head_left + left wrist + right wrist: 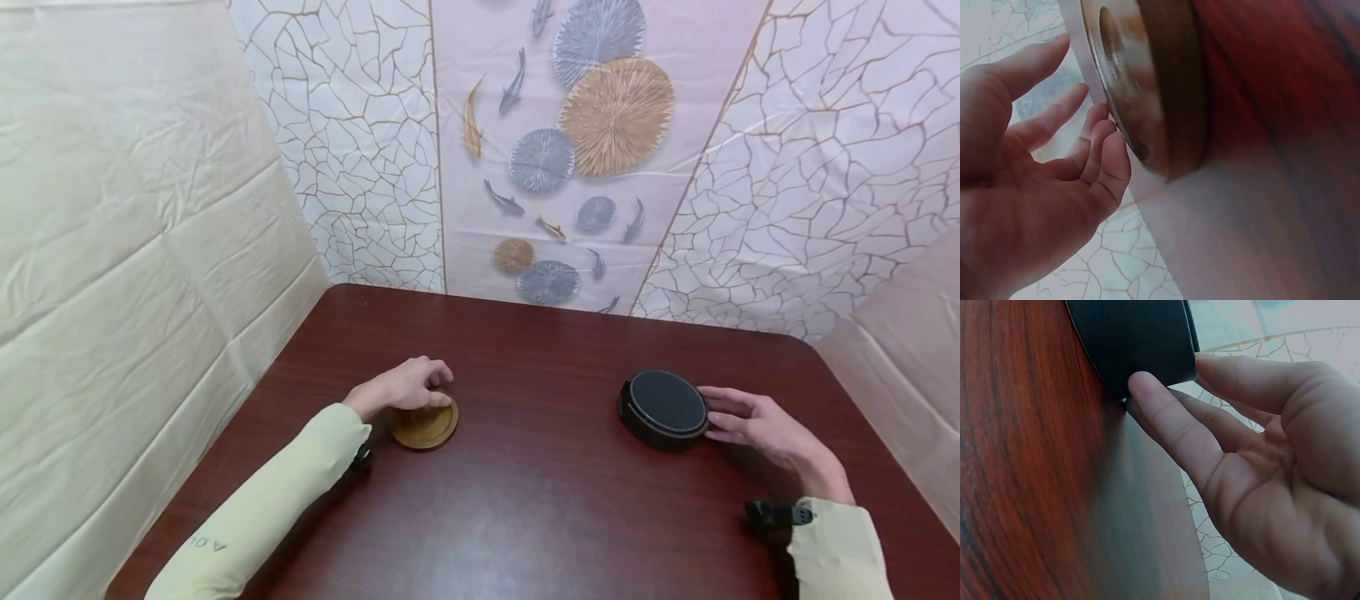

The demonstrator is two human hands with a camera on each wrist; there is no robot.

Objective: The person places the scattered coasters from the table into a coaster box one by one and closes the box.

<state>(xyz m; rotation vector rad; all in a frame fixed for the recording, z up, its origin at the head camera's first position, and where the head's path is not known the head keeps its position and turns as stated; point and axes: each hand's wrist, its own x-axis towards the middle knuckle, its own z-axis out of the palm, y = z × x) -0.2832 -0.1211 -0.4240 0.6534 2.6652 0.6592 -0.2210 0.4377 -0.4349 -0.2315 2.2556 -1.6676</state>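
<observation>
My left hand (408,385) is over a round, golden-brown disc (425,431) with a raised rim, which lies on the table at left of centre. In the left wrist view the loosely bent fingers (1114,159) are right at the edge of the disc (1182,94), with the thumb held apart. At the right, my right hand (765,429) touches the near-right side of a low, round black case (666,404). Its fingers are extended, and one fingertip (1142,384) lies against the case's dark side wall in the right wrist view.
The dark red-brown wooden table (495,508) carries both round things well apart. Behind it hangs a patterned cloth (375,150) with fish and leaf shapes, and a cream cloth (127,208) lines the left side. Black straps sit at both wrists.
</observation>
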